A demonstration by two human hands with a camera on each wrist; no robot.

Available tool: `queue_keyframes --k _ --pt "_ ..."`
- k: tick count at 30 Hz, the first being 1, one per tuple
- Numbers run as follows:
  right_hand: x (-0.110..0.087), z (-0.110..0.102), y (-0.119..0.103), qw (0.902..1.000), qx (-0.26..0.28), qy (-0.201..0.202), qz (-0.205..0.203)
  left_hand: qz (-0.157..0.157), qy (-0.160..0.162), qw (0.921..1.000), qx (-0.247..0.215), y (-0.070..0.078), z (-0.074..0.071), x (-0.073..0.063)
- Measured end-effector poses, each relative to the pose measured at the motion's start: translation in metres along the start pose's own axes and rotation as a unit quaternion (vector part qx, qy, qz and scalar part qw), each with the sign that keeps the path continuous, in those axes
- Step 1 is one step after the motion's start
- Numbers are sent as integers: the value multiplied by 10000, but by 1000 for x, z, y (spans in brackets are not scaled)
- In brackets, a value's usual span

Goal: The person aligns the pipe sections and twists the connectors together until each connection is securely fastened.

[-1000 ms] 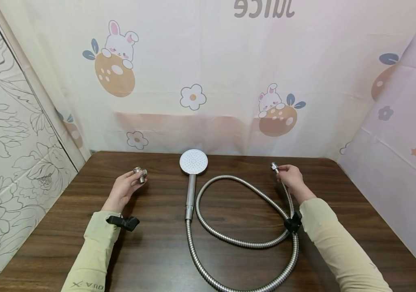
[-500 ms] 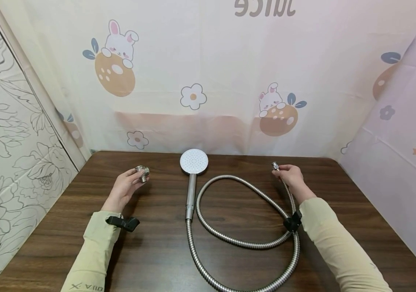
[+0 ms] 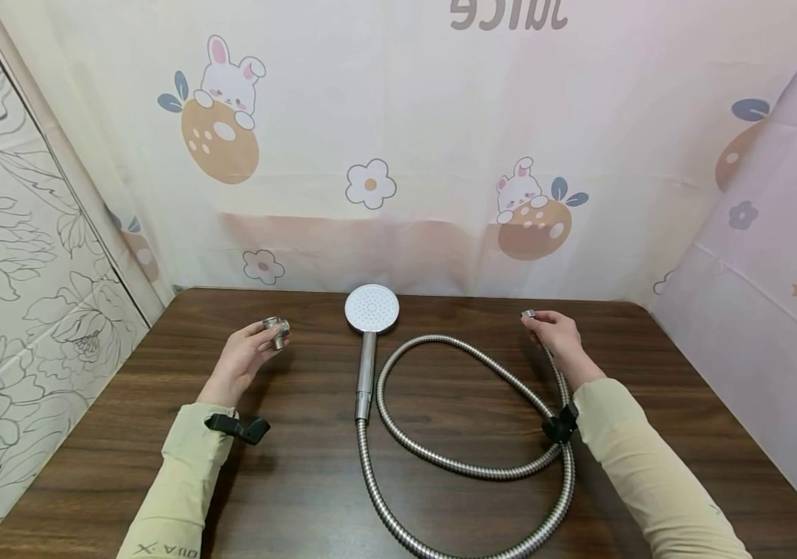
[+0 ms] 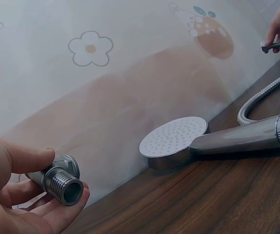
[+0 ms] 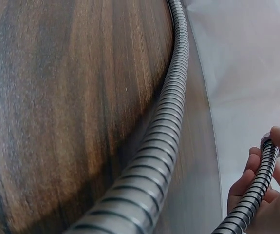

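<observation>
Since a second ago the hose end has dropped lower in the right hand (image 3: 558,335), and the left hand (image 3: 241,359) has edged its fitting (image 3: 276,330) rightward; on the table (image 3: 287,481) the hose (image 3: 471,466) loops from the shower head (image 3: 371,308) to the right fingertips, which pinch its nut (image 3: 528,314); the left thumb and fingers clasp the threaded fitting; the curtain (image 3: 398,140) reads "Juice", upside down.

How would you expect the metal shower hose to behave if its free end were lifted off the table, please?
The metal shower hose lies in loose loops, so it would probably flex and trail rather than stay stiff. Its ribbed coils look grippy, yet may slide on the smooth table. The shower head at the far end would likely anchor it. The right hand pinches the end.
</observation>
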State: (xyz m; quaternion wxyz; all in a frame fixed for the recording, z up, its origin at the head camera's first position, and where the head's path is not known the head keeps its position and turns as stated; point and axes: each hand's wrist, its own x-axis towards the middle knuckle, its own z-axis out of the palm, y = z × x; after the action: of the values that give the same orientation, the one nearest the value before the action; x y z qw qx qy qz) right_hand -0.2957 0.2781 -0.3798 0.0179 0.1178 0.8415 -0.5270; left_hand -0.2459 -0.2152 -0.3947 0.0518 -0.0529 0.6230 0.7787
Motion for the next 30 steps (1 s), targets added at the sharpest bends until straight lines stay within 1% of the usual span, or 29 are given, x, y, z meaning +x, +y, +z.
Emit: queue_keyframes --k 8,14,20,22,26,30 --pt "-2 1 -6 9998 146 -110 59 -36 -85 9999 -142 -1 4 1" --pt "-1 0 -10 9988 433 -214 32 -93 -83 9999 -104 -2 7 1" --pt "-2 0 -11 9981 547 -284 -5 -166 -130 9997 -130 -1 11 1" --pt "-4 1 -12 9981 522 -336 -54 -171 -188 9995 -172 -1 13 1" --pt "-6 4 -16 9986 394 -317 -180 -170 -262 9993 -220 0 17 1" --pt "-7 6 -19 9984 311 -328 -348 -173 -301 9992 -191 -1 20 1"
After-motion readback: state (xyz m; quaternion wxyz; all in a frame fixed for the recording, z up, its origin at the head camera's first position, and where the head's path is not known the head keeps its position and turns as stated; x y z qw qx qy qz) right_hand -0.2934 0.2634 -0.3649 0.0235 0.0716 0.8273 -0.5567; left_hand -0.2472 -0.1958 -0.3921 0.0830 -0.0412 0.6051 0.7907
